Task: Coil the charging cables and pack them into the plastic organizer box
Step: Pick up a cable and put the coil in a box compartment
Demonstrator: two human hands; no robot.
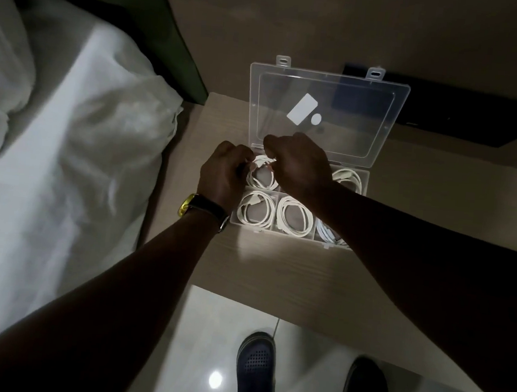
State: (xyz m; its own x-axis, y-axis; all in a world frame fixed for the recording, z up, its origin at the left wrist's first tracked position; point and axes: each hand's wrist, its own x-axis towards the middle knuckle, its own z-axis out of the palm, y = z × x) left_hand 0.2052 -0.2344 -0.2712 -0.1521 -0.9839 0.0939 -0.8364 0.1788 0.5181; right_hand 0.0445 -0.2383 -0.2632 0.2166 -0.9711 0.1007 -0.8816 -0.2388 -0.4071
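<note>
I see the organizer box (365, 178) on the surface (276, 266), clear lid (327, 108) standing open. My left hand (223, 174) and right hand (300, 165) meet over the back-left compartment, both pinching a white coiled cable (262, 177) lying there. Front-row compartments each hold a coiled cable (294, 216); back-right holds another. Bed (67, 148) lies to the left.

Organizer box (365, 177) on table (276, 266), lid (327, 114) raised behind it.
Coiled cables lie in separate compartments. Left hand (221, 174) and right hand (300, 165) meet over the rear-left compartment's cable (262, 174). Bed (52, 146) lies left of the table.
</note>
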